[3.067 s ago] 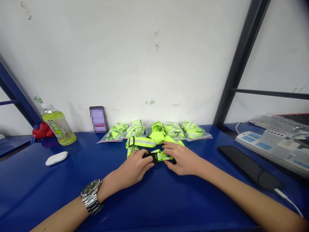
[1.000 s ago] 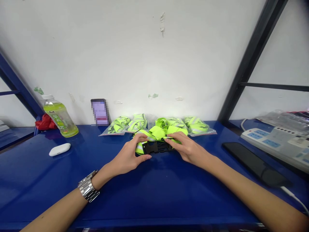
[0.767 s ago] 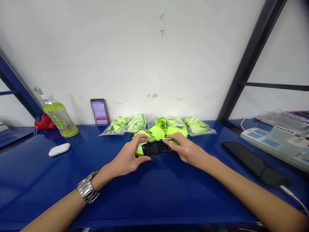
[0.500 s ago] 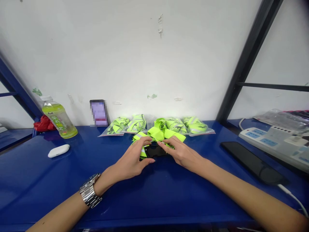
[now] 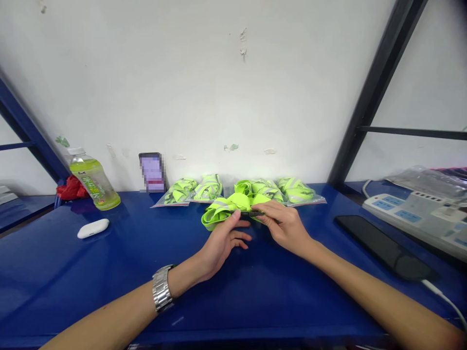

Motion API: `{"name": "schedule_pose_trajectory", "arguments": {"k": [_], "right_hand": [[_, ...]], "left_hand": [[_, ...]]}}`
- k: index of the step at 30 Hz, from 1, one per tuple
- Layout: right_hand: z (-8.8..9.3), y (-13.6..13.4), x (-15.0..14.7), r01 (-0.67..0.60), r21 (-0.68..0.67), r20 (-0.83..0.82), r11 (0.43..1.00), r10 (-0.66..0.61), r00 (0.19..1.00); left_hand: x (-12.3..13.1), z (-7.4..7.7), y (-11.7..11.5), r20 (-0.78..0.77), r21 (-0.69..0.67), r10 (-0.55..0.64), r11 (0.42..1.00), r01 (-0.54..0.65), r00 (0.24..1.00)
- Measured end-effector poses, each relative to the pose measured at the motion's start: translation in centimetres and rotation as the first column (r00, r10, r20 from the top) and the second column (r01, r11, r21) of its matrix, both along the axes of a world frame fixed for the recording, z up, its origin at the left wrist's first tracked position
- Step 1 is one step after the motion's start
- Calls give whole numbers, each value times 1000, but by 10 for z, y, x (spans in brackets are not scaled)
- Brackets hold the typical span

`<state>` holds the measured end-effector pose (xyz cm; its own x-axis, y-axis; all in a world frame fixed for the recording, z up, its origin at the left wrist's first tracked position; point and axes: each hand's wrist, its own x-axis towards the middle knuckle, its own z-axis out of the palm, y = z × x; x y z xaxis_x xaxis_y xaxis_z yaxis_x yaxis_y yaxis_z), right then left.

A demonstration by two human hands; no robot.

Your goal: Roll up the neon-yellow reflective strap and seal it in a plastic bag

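Observation:
A neon-yellow reflective strap with a black buckle lies folded in loops on the blue table. My left hand, a metal watch on its wrist, has its fingers curled under the bundle and its thumb on top. My right hand pinches the bundle's right end, at the black buckle. Both hands hold the strap just above the tabletop.
Several bagged yellow straps line the wall behind. A green drink bottle, a propped phone and a white earbud case stand left. A black phone on a cable and a white power strip lie right, past a black frame post.
The strap, spread out with its buckle flat on the table, is now gathered into a tight looped bundle. My left hand has turned palm-up under it; my right hand pinches its end.

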<state>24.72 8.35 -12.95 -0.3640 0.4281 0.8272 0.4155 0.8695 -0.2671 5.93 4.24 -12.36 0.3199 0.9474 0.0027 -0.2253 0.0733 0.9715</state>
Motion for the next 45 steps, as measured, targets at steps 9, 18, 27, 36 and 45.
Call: {"name": "schedule_pose_trajectory", "arguments": {"k": [9,18,27,36,45], "right_hand": [[7,-8,0,17,194,109,981,-39,993],[17,-55,-25,-85,79,-65,993,91,994],[19,-29,-59,-735,-527,-843,426,-155,515],[31,-2,-42,-830,-409,-888,380,-377,265],[31,-4,-45,-711,-412,-892,570,-413,186]], "left_hand": [[12,41,27,367,-25,330,938,-346,870],[32,62,41,417,-68,479,864,-499,773],[32,35,24,422,-52,321,942,-331,848],[32,14,16,338,-62,254,967,-248,906],[29,15,30,145,88,398,907,-412,906]]}}
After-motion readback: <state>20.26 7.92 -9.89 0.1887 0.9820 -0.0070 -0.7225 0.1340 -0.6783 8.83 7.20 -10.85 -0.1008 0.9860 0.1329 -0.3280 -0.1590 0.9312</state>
